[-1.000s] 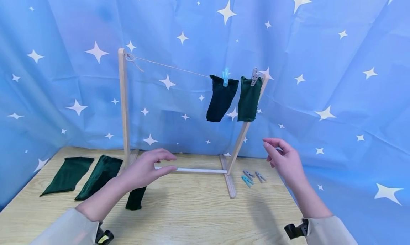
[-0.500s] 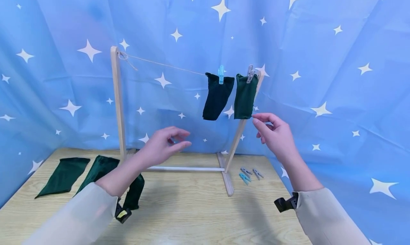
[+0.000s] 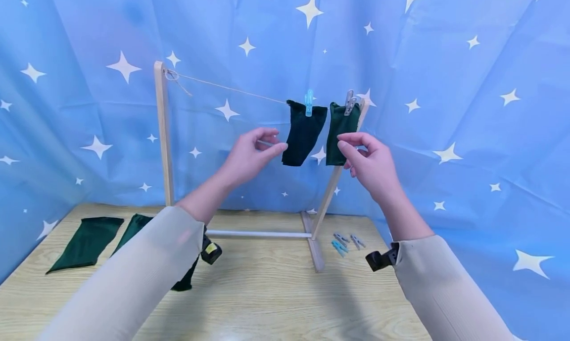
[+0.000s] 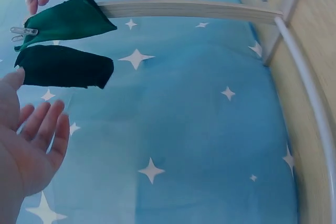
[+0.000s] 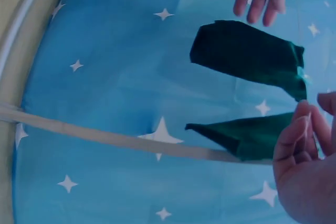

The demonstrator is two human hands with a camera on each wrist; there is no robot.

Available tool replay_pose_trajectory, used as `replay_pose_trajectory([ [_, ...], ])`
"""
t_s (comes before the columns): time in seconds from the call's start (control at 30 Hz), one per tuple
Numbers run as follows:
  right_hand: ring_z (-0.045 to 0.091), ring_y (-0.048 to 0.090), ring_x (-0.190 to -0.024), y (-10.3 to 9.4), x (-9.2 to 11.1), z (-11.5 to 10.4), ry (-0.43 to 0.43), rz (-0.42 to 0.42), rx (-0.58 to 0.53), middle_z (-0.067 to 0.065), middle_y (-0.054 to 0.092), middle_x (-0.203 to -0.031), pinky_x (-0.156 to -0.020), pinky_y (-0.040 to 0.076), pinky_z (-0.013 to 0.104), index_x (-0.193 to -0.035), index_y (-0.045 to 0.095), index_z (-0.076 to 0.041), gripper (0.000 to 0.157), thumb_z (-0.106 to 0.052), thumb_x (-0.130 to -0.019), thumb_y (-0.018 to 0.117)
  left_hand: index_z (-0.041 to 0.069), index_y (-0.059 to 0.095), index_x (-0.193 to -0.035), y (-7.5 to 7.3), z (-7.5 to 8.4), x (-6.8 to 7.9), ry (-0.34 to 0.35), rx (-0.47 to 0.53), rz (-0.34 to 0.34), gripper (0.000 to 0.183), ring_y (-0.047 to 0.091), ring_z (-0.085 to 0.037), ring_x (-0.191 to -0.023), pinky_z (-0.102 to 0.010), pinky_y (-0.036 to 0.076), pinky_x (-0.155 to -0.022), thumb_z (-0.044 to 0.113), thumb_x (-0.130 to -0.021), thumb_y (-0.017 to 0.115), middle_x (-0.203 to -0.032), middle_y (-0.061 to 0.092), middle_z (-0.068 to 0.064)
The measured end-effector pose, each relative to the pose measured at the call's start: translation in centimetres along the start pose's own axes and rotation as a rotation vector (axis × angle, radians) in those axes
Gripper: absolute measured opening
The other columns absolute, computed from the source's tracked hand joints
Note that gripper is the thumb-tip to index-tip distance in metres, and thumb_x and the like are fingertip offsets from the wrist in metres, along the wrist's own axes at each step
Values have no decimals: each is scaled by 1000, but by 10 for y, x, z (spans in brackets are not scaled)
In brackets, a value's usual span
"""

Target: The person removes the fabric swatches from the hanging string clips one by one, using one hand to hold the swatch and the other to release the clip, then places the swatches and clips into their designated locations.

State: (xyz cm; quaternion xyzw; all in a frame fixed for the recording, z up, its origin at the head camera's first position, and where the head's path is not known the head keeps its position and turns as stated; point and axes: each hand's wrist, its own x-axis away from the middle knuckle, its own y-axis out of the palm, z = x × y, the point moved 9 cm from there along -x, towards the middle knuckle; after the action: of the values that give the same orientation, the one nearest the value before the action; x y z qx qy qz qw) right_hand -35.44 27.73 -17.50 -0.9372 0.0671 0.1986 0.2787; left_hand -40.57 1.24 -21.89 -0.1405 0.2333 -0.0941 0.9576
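Two dark green velvety cloth pieces hang from a string (image 3: 231, 88) on a wooden rack. A light blue clothespin (image 3: 309, 103) clips the left cloth (image 3: 304, 138); a grey clothespin (image 3: 349, 102) clips the right cloth (image 3: 337, 125). My left hand (image 3: 249, 155) is raised by the left cloth's left edge, thumb and fingers spread apart. My right hand (image 3: 371, 165) is in front of the right cloth's lower part, fingers loosely bent, thumb near the forefinger. Neither hand visibly holds anything; whether either touches cloth, I cannot tell.
More green cloths lie on the wooden table at left, including a flat one (image 3: 86, 242); my left sleeve partly covers others. Several loose clothespins (image 3: 342, 241) lie beside the rack's right foot (image 3: 315, 252). A white bar (image 3: 258, 234) joins the rack's posts. A starry blue curtain hangs behind.
Both hands have risen from lower down toward the hanging cloths, the left moving right and the right moving left. The hanging cloths stay clipped to the string.
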Motion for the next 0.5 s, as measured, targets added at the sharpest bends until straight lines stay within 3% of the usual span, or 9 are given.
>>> replay_pose_trajectory([
  [0.3,29,67,-84,8,-19,-27,-52,8,-3,0,68,-121,-70,59,22,-139,74,-19,40,-46,-109,68,16,62,-155,14,7,-26,-71,33,42,59,63,-27,-136,-48,58,-112,47,-106,72,-147,68,-8],
  [0.5,28,68,-84,13,-31,-46,-90,3,-8,-2,69,-115,-69,59,23,-137,75,-19,38,-43,-109,69,12,56,-160,24,11,-36,-114,81,42,67,62,-29,-138,-49,56,-115,50,-107,71,-149,66,-11],
])
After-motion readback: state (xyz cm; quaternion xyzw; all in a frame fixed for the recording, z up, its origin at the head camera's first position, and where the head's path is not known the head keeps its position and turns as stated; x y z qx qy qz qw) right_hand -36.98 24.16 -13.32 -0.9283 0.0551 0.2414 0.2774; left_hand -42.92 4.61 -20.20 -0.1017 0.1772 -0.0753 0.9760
